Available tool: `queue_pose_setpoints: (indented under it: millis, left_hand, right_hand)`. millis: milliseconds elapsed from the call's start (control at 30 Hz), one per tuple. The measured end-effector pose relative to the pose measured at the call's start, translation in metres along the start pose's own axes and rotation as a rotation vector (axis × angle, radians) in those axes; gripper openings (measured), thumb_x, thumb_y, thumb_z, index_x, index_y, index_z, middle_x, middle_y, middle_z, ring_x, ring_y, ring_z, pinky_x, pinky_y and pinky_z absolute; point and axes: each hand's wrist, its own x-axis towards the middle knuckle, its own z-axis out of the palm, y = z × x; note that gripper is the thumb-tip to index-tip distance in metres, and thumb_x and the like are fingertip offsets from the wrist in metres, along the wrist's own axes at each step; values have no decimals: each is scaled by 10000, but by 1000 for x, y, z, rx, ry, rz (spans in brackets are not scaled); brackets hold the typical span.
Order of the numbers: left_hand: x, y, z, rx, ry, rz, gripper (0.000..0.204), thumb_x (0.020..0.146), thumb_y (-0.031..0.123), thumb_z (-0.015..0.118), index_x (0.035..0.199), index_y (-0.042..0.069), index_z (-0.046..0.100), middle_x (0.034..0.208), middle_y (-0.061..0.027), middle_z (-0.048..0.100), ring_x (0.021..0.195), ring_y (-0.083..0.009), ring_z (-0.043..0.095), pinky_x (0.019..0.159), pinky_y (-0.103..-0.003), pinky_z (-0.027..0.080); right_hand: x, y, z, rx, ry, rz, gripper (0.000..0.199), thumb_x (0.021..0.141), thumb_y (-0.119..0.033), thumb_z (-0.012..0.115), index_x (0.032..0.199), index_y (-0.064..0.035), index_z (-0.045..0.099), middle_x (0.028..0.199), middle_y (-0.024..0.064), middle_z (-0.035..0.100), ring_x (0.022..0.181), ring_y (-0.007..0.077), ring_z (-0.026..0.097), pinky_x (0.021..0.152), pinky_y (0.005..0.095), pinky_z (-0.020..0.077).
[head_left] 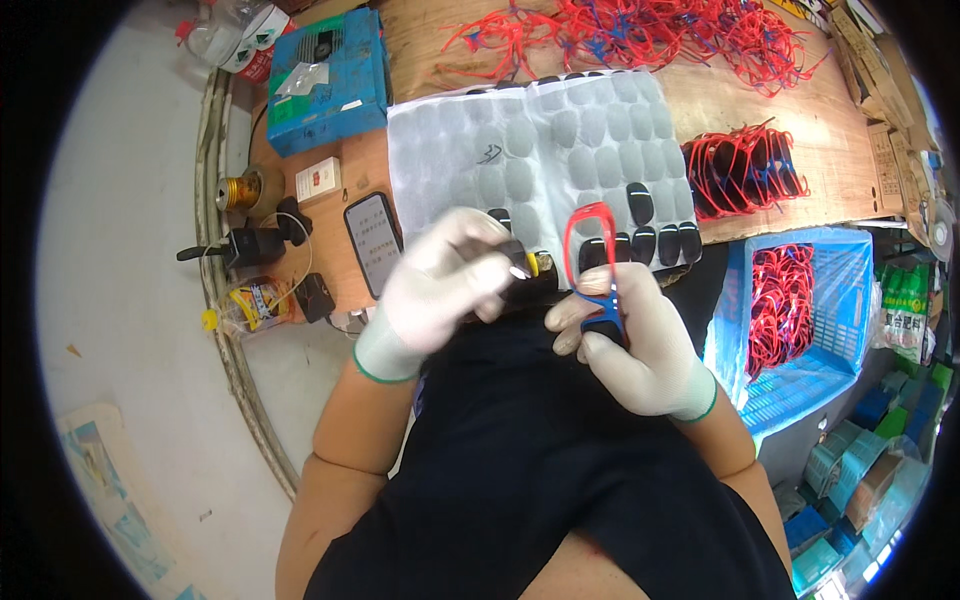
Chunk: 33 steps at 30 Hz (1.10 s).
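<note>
My left hand (440, 285), in a white glove, pinches a dark lens (520, 256) between thumb and fingers. Just beyond it is a small yellow-topped piece (534, 264), whose kind I cannot make out. My right hand (645, 345), also gloved, grips a red and blue glasses frame (608, 235) held on end. One dark lens shows at the frame's lower end by the thumb. Behind both hands lies a white sheet (540, 180) with rows of rounded lens shapes under it. Several bare dark lenses (640, 203) rest along its near right part.
Red and blue frames (650, 40) lie heaped at the back. A row of lensed glasses (745, 170) stands at right, above a blue basket (835, 330) of more. On the left are a phone (373, 243), a small box (318, 179) and a blue case (330, 110).
</note>
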Motion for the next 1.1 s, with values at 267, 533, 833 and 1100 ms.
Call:
queue_pose_setpoints:
  millis: [267, 533, 833, 1100]
  left_hand:
    - [-8, -9, 34, -427, -92, -146, 240, 972, 150, 639, 1159, 28, 550, 945, -83, 638, 656, -112, 576, 606, -243, 488]
    - [-8, -13, 34, -574, -185, -164, 250, 983, 172, 612, 1184, 24, 596, 923, -69, 637, 643, -94, 540, 615, -255, 462]
    - [-8, -14, 43, -308, 5, -128, 185, 967, 212, 633, 1013, 41, 582, 870, -66, 613, 715, -121, 556, 637, -264, 438]
    - [-8, -10, 51, -153, 113, -70, 266, 967, 254, 611, 1019, -5, 587, 862, -78, 627, 733, -138, 563, 681, -279, 448]
  right_hand:
    - [4, -9, 5, 65, 26, 111, 145, 959, -31, 597, 1087, 32, 616, 884, 94, 727, 838, 126, 704, 775, 265, 552]
    - [10, -5, -5, -65, -81, -40, 215, 981, -69, 495, 1045, 32, 673, 813, 72, 682, 716, 166, 649, 705, 293, 521]
    - [11, -7, 3, -537, 127, -297, 113, 860, -24, 592, 921, 2, 684, 651, 95, 583, 553, 279, 585, 543, 363, 456]
    - [17, -3, 2, -702, 145, -416, 136, 813, 3, 657, 943, -15, 690, 643, 97, 580, 550, 301, 587, 540, 390, 449]
